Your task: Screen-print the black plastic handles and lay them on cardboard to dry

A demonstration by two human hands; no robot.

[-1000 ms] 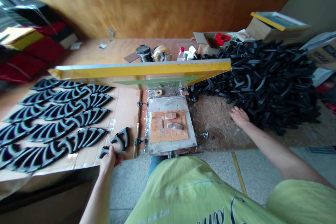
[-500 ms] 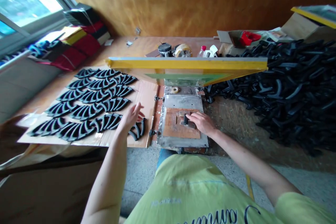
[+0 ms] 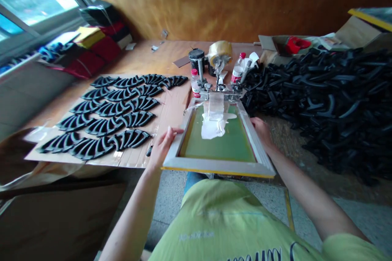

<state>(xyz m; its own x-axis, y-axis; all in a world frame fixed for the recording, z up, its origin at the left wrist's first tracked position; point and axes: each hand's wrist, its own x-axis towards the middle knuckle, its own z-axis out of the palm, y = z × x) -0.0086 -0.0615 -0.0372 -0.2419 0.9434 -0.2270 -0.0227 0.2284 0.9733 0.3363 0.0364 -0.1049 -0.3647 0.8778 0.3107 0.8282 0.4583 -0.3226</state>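
A screen printing frame (image 3: 219, 166) with green mesh (image 3: 211, 149) lies lowered in front of me, over the base plate. White ink (image 3: 214, 129) is spread on the upper part of the mesh, below a pale squeegee-like blade (image 3: 216, 104) near the hinge clamps. On the left rail, my left hand (image 3: 163, 144) grips the frame, thumb and fingers at its edge. My right hand (image 3: 261, 131) holds the opposite rail, its fingers partly hidden behind it. Whatever lies under the frame is hidden.
Rows of curved black plastic parts (image 3: 105, 126) lie on cardboard (image 3: 171, 110) at left. A large heap of black parts (image 3: 333, 94) fills the right. Behind the hinge stand red-capped bottles (image 3: 238, 69), a dark jar (image 3: 196, 59) and a tape roll (image 3: 220, 51).
The frame has swung down from its raised position, covering the plate and the black part there. My left hand moved from over the cardboard, my right from that part, onto the frame's sides.
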